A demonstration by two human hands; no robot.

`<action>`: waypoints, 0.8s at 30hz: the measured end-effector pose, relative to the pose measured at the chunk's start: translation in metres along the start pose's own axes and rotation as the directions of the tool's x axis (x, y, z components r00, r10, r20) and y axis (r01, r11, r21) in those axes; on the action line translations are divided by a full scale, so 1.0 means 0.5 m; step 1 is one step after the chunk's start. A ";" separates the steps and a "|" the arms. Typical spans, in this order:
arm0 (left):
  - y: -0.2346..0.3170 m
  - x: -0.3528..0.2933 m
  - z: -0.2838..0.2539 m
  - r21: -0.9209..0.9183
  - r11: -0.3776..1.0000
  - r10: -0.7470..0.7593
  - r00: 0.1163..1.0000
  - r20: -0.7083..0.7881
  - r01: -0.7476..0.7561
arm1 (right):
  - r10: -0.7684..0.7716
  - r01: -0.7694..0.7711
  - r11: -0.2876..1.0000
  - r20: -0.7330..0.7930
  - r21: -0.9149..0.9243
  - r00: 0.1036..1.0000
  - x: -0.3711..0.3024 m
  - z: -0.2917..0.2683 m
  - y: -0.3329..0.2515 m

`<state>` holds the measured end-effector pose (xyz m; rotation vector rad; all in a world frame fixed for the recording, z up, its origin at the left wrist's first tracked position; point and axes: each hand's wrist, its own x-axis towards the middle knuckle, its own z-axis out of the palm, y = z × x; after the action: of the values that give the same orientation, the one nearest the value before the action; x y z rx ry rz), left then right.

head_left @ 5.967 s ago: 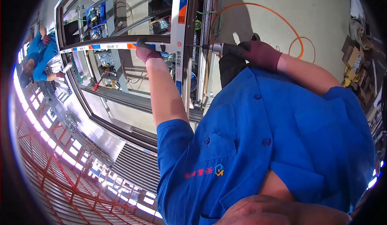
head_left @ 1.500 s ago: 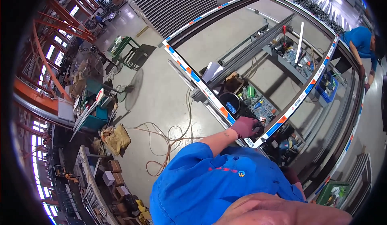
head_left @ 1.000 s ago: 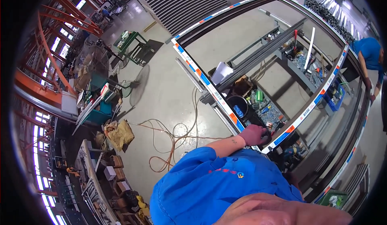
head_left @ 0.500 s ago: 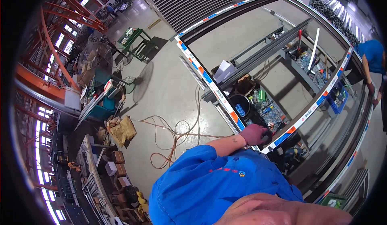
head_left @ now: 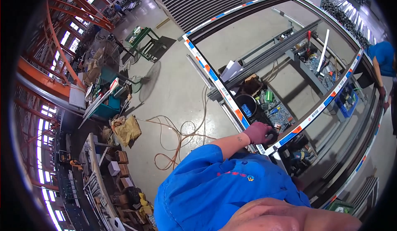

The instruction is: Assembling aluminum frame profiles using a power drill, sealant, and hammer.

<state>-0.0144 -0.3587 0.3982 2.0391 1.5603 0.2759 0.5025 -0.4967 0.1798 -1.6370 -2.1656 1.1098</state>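
My left hand [head_left: 261,133], in a maroon glove with dark fingertips, lies over the near left corner of a large dark window frame [head_left: 298,128]. Its fingers curl around the inner side of the bar there. White tape with blue and orange patches runs along the frame's outer faces. Below that corner a small bit of maroon, probably my right hand [head_left: 297,184], shows beside my blue shirt. Its fingers are hidden behind my body and the frame.
Under the frame, a grey stand [head_left: 304,67] carries trays of loose hardware [head_left: 278,114] and a black bucket [head_left: 247,105]. A co-worker in blue [head_left: 381,57] stands at the far right, hands at another dark frame. An orange hose [head_left: 178,142] coils across the floor at left.
My left hand has slid slightly away from the near corner along the frame. A bit of maroon has come into sight beside my shirt. The whole view has shifted a little.
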 end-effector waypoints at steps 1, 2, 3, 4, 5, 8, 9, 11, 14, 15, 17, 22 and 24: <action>0.006 0.000 -0.004 0.004 1.000 0.003 1.000 0.002 -0.003 | 0.047 -0.047 0.996 -0.005 -0.078 0.999 -0.002 -0.020 -0.032; 0.008 0.003 -0.008 -0.011 1.000 0.009 1.000 0.009 -0.009 | 0.052 -0.053 0.996 -0.013 -0.075 0.999 0.000 -0.064 -0.121; 0.009 0.000 -0.010 -0.029 1.000 0.007 1.000 0.011 -0.006 | 0.126 -0.130 0.980 -0.035 -0.149 0.991 0.009 -0.127 -0.239; 0.011 -0.002 -0.010 -0.030 1.000 0.008 1.000 0.010 -0.008 | 0.200 -0.209 0.953 -0.063 -0.221 0.978 0.006 -0.167 -0.304; 0.010 -0.006 -0.009 -0.004 1.000 -0.008 1.000 0.007 0.008 | 0.192 -0.201 0.954 -0.060 -0.222 0.979 0.003 -0.180 -0.314; -0.001 -0.006 0.002 0.030 0.999 -0.013 1.000 -0.007 0.013 | 0.160 -0.212 0.966 -0.303 -0.147 0.939 0.000 -0.190 -0.311; -0.003 -0.009 0.005 0.037 0.999 -0.013 1.000 -0.018 0.014 | 0.214 -0.264 0.947 -0.256 -0.181 0.943 0.004 -0.194 -0.277; -0.001 -0.007 0.007 0.041 0.999 0.005 0.999 -0.033 -0.003 | 0.270 -0.317 0.923 -0.220 -0.218 0.937 -0.004 -0.193 -0.258; -0.008 -0.009 0.009 0.049 0.999 0.000 1.000 -0.017 0.001 | 0.214 -0.259 0.952 -0.246 -0.165 0.945 -0.011 -0.206 -0.279; -0.007 -0.010 0.009 0.041 0.999 -0.006 1.000 -0.025 0.007 | 0.221 -0.253 0.961 -0.235 -0.113 0.947 -0.011 -0.215 -0.302; -0.009 -0.013 0.010 0.032 0.999 -0.014 0.999 -0.036 0.015 | 0.226 -0.245 0.968 -0.222 -0.063 0.948 -0.011 -0.225 -0.323; -0.015 -0.020 0.004 0.012 0.999 0.039 0.997 -0.074 -0.038 | 0.082 -0.121 0.989 -0.371 -0.083 0.925 -0.030 -0.227 -0.314; -0.016 -0.012 -0.001 -0.008 0.998 0.068 0.995 -0.072 -0.069 | 0.023 -0.092 0.985 -0.425 -0.143 0.905 -0.053 -0.195 -0.222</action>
<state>-0.0231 -0.3629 0.3954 2.0982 1.5302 0.3867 0.4859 -0.4888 0.3290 -1.8168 -1.9672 0.5303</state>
